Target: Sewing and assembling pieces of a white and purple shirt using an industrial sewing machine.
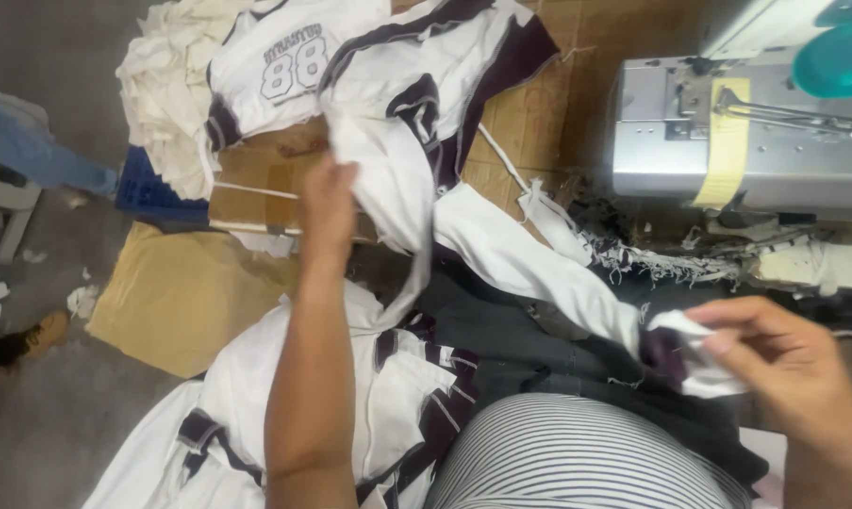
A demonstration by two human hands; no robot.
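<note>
Pinching with our right hand (789,363) at four o'clock, we are closing thumb and fingertips on the dark-trimmed end of a white garment piece (501,250). From that pinch the cloth is running up toward eleven o'clock, to where our left hand (330,209) is gripping it near the centre of the view; the fingers there are wrapping into the folds, so we cannot tell how tightly they are closing. The piece is looking like white jersey fabric with dark purple bands and frayed edges. Below, at six o'clock, our striped shirt (577,452) is covering part of the lap, and more white pieces (388,405) are piling at seven o'clock. Farther off, a numbered jersey (289,66) is lying at eleven o'clock on cardboard (520,123), and a grey sewing machine (746,141) is being cut off at two o'clock.
</note>
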